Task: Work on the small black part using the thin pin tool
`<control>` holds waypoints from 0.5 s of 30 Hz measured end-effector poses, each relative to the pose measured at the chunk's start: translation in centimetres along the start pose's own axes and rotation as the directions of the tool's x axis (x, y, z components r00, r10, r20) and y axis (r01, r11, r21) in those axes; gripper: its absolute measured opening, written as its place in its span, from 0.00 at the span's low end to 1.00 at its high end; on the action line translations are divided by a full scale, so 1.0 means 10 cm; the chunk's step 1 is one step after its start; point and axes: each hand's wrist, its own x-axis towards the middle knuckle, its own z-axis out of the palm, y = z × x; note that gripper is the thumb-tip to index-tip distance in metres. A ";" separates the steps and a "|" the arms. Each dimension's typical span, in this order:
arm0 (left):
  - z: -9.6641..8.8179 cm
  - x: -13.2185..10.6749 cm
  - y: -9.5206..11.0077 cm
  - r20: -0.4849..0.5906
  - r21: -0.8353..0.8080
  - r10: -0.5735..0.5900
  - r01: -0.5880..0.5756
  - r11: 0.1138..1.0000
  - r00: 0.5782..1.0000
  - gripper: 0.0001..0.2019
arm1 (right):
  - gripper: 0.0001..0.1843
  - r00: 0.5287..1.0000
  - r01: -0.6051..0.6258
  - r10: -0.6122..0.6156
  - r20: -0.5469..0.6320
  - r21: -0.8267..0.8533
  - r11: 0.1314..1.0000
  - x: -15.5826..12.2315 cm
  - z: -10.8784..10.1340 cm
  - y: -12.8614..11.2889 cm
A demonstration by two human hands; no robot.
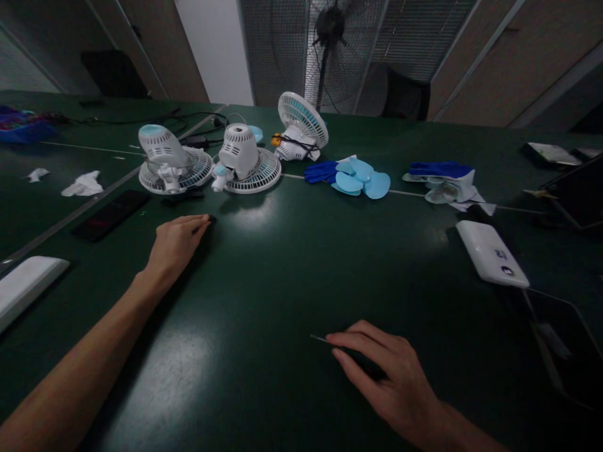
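Note:
My right hand (391,370) is closed around the dark handle of a screwdriver (320,339), low over the table at the front right. Its thin metal shaft points left. My left hand (181,242) rests on the green table at the left, fingertips pinched at a small dark thing (211,218) too small to name. Just beyond it sit two white fan heads, one at the left (164,157) and one beside it (242,157), both with grilles down. A third fan (301,129) leans tilted behind them, its cable bundled. A light-blue fan blade (362,177) lies right of them.
A black phone (110,215) and crumpled tissue (83,184) lie at the left, near a white box-shaped object (28,285). Blue-and-white gloves (443,179) and a white device (492,253) are at the right. A large standing fan (330,28) rises behind the table.

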 end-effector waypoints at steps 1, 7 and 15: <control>0.01 0.00 -0.01 -0.016 -0.014 -0.016 0.016 1.000 1.000 0.19 | 0.12 1.000 -0.001 0.001 0.001 0.000 1.000 0.00 0.00 0.00; 0.00 0.01 -0.02 -0.079 -0.081 -0.126 0.120 0.990 0.989 0.17 | 0.12 1.000 -0.004 0.004 -0.002 0.002 1.000 0.00 0.00 0.00; 0.00 0.02 0.02 -0.079 -0.151 -0.163 0.149 0.977 0.984 0.19 | 0.12 1.000 -0.024 0.024 0.010 -0.005 1.000 -0.01 0.01 0.02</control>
